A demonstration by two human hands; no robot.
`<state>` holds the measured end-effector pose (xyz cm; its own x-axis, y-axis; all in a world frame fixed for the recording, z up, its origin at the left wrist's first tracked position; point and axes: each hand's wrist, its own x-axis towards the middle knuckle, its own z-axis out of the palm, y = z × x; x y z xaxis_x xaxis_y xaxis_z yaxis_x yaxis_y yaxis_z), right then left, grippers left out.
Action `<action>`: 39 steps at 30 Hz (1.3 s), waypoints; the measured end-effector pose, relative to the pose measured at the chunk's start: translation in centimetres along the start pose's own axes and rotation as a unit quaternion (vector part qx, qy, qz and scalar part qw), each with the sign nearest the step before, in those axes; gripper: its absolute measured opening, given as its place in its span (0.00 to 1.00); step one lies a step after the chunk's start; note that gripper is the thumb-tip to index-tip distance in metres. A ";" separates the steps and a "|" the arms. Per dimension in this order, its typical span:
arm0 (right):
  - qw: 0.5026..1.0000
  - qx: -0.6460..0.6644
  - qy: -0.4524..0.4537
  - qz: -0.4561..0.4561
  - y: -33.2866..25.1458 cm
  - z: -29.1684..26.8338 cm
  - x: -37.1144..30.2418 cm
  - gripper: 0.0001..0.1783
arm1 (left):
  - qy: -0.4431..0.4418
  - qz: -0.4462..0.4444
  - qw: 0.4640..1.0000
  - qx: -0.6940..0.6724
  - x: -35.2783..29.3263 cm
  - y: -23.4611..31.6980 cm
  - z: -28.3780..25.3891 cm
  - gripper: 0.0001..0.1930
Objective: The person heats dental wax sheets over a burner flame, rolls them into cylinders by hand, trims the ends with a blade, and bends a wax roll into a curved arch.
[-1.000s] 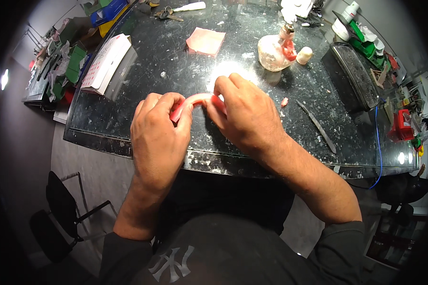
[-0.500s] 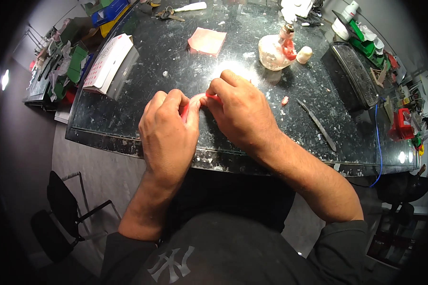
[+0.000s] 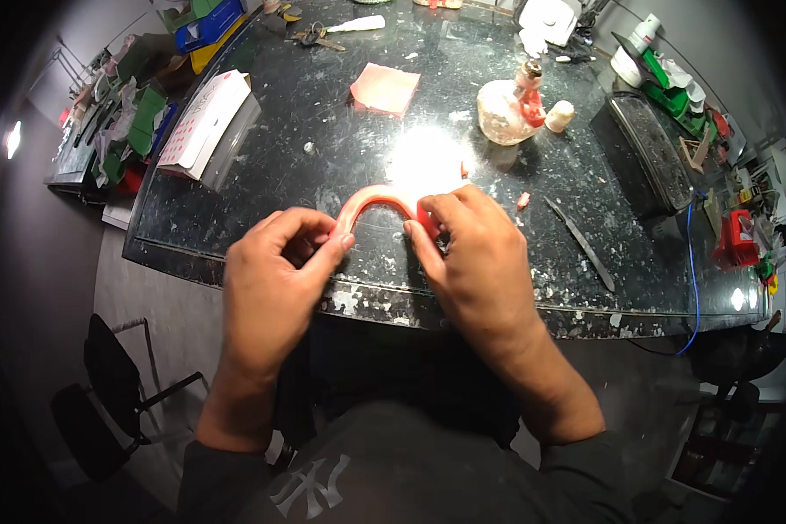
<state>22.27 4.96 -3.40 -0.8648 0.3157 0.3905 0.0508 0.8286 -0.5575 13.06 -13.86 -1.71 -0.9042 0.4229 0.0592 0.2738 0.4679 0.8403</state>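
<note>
As strip point(image 3: 372, 194) arches (near table edge point(image 3: 380, 303)), hands point(image 3: 272, 271) point(image 3: 483, 253) grip.

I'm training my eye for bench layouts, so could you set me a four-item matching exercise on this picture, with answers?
Things
1. Pink curved roll
2. Slim knife
3. Spirit lamp
4. White box

Places and states
A. Lying at a slant on the right part of the table
B. Near the table's left edge, marked with pinkish dots
C. Bent into an arch between the left hand and the right hand
D. Standing beside a small pale cap

Right pairs: 1-C, 2-A, 3-D, 4-B
</note>
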 end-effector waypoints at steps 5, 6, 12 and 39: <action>1.000 0.013 0.018 0.018 -0.4 0.9 -0.1 0.09 | 0.072 0.083 0.990 0.089 -0.4 -0.1 1.5 0.06; 1.000 0.014 0.014 0.017 -0.3 0.9 0.0 0.09 | 0.069 0.082 0.990 0.088 -0.2 -0.1 1.4 0.06; 1.000 -0.002 0.009 0.020 -0.2 0.8 0.7 0.09 | 0.040 0.201 0.965 0.165 2.6 -0.4 1.0 0.09; 0.998 -0.038 -0.026 -0.039 -0.2 0.4 -0.2 0.23 | -0.040 0.271 0.911 0.309 1.8 -1.9 2.7 0.36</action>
<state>22.28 4.53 -3.66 -0.8924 0.2266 0.3902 0.0189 0.8828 -0.4694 11.84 -11.87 -4.65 -0.5609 0.7652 0.3162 0.8277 0.5099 0.2343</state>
